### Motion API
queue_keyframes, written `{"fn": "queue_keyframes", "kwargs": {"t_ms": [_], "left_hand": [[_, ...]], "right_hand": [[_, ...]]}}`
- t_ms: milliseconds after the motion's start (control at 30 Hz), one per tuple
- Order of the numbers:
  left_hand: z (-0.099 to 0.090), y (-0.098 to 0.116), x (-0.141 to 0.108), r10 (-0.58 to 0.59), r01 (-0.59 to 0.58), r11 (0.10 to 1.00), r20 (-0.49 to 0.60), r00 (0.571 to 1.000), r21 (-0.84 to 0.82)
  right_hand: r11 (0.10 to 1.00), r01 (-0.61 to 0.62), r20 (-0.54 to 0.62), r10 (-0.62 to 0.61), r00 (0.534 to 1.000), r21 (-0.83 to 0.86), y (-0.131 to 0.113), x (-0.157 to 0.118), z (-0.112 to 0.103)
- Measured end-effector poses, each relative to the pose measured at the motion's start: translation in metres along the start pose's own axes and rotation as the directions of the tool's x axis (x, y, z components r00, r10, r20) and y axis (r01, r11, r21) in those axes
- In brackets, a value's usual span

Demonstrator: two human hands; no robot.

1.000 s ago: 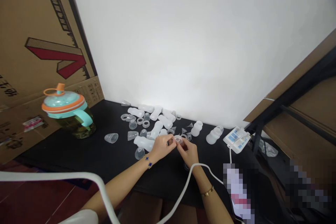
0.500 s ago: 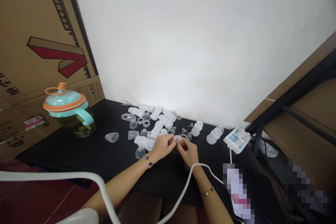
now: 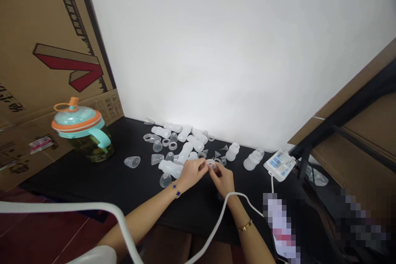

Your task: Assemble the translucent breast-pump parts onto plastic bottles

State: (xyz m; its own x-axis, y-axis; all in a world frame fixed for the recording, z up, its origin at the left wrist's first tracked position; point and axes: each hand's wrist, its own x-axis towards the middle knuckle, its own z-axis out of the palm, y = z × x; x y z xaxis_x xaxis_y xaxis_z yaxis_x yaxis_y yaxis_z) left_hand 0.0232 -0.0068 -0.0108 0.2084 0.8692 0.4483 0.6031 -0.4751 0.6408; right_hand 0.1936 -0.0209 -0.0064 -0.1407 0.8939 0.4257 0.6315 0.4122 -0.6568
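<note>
Just below the middle of the frame, the left hand (image 3: 192, 173) and right hand (image 3: 224, 179) pinch a clear ring (image 3: 210, 163) with their fingertips, probably because so small a piece needs steadying from two sides. The ring lies between them, touching both. Beyond, bottles (image 3: 195, 143) lie loose on the counter (image 3: 111, 181), perhaps spread for easy reach, before the wall (image 3: 216, 49).

Holding a pale round piece (image 3: 210, 163) between left hand (image 3: 192, 172) and right hand (image 3: 223, 179) over black counter (image 3: 120, 183), near white bottles (image 3: 170, 168).
</note>
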Motion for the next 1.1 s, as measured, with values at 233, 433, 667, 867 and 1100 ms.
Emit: {"fn": "queue_keyframes", "kwargs": {"t_ms": [233,433,667,867,1100], "left_hand": [[-0.0004,0.0012,0.0008,-0.023,0.022,0.998,0.01,1.0,0.051],[-0.0003,0.0001,0.0006,0.013,-0.013,0.993,0.001,1.0,0.121],[-0.0032,0.003,0.0001,0.053,-0.049,0.991,-0.025,0.998,0.125],[-0.0025,0.0025,0.0003,0.051,-0.046,0.995,-0.059,0.997,0.083],[-0.0017,0.0002,0.0007,0.089,-0.081,0.991,-0.063,0.994,0.109]], "right_hand": [[1.0,-0.018,0.015,0.018,1.0,-0.011,0.002,0.0015,-0.0005],[1.0,-0.025,0.048,0.025,0.999,0.012,0.0047,0.0029,-0.001],[0.999,-0.011,0.03,0.01,1.0,0.033,0.0074,0.004,0.0013],[0.998,0.001,0.067,-0.005,0.998,0.07,0.0079,0.004,-0.0006],[0.997,-0.007,0.057,0.003,0.998,0.078,0.0056,0.0033,-0.0011]]}}
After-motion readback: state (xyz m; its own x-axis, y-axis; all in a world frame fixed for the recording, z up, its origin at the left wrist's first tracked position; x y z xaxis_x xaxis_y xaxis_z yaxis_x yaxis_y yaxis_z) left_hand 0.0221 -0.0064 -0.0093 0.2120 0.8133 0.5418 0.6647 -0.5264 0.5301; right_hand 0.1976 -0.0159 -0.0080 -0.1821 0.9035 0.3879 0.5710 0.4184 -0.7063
